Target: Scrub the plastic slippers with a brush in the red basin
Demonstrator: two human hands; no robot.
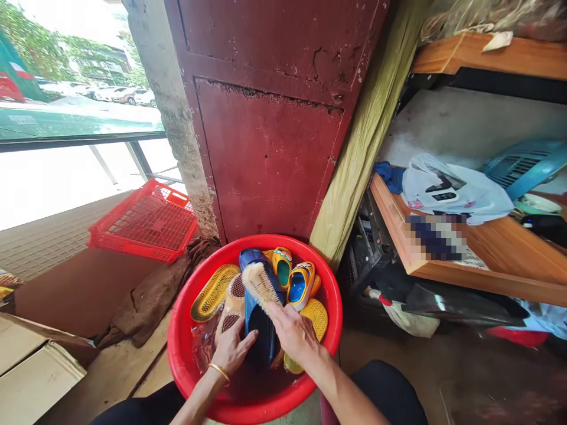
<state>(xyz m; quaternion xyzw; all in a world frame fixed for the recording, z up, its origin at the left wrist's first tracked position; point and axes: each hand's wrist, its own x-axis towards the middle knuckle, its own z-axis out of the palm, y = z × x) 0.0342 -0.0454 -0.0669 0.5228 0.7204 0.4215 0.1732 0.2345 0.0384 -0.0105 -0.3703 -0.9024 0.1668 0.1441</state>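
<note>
A red basin (177, 360) holds water and several pieces of footwear. My right hand (292, 330) is closed around a scrub brush (261, 286), its pale bristles over a dark blue slipper (254, 310). My left hand (230, 351) lies at the slipper's left edge, thumb and forefinger stretched apart; its other fingers are partly hidden. A tan slipper with brown patterned patches (234, 304) is just beyond that hand. At the basin's left side leans a yellow sole (215, 292). Two small yellow clogs, one with a green inside (282, 268) and one blue inside (301, 283), sit at the right, above another yellow sole (316, 316).
Behind the basin stands a dark red door (270, 153). A red plastic crate (146, 221) and a brown cloth (142, 313) are at the left, with cardboard (39, 366) nearer. On the right, a wooden shelf (509, 254) bears a white plastic bag (456, 189).
</note>
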